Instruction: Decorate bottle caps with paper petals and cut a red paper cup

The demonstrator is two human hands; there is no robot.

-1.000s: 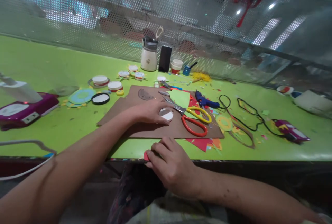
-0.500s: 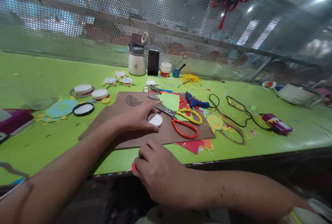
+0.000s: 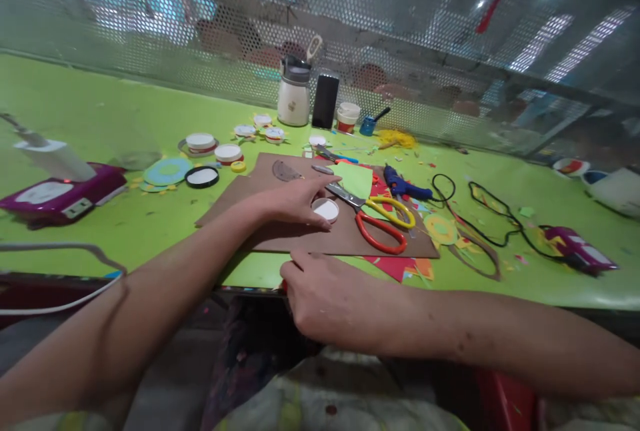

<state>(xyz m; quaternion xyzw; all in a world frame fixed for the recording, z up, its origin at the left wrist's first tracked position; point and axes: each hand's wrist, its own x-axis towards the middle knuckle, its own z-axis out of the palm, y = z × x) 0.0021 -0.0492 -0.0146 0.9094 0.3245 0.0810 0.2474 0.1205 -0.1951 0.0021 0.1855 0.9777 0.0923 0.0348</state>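
My left hand reaches over the brown board, its thumb and fingers curved around a white round lid. Beside that lid lie large scissors with one yellow and one red handle, their blades near my left fingertips. A light green paper piece rests just behind the blades. My right hand is closed at the table's front edge. A sliver of a small red piece shows at its fingers; most of it is hidden by the hand.
A blue glue gun lies right of the board, its black cord running to a purple power strip. Another purple power strip with a charger stands left. Behind are a white jug, a phone and several round lids.
The view has shifted, so the table things appear farther right and higher. My left hand stays around the white lid, and my right hand stays closed near the edge.
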